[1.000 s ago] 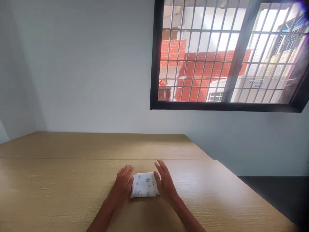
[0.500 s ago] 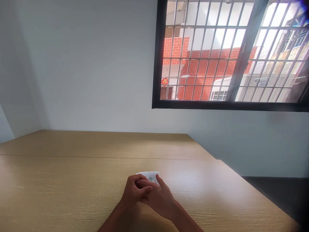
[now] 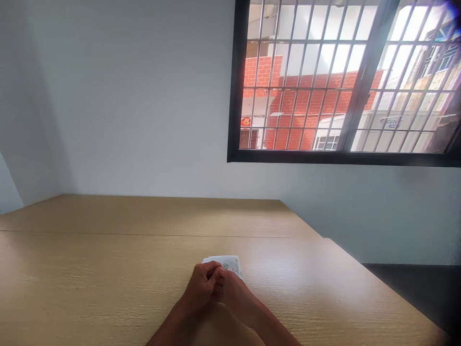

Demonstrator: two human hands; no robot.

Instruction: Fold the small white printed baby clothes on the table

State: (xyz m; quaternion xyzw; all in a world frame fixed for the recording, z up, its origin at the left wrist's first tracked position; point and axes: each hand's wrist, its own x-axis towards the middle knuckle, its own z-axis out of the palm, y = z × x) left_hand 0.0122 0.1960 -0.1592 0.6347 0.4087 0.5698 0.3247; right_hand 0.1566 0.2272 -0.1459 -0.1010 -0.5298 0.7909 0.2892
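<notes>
- On the table (image 3: 108, 274), just past my joined hands, lies the white printed cloth (image 3: 229, 262), its near part hidden behind them.
- My left hand (image 3: 199, 288) is curled closed against my right; a second ago they were apart at the cloth's two ends.
- My right hand (image 3: 238, 295) has curled closed too, its thumb no longer raised; whether anything sits between them, I can't tell.

White bundle (image 3: 232, 262) partly hidden behind fingers (image 3: 211, 265), window (image 3: 363, 86) cropped above
</notes>
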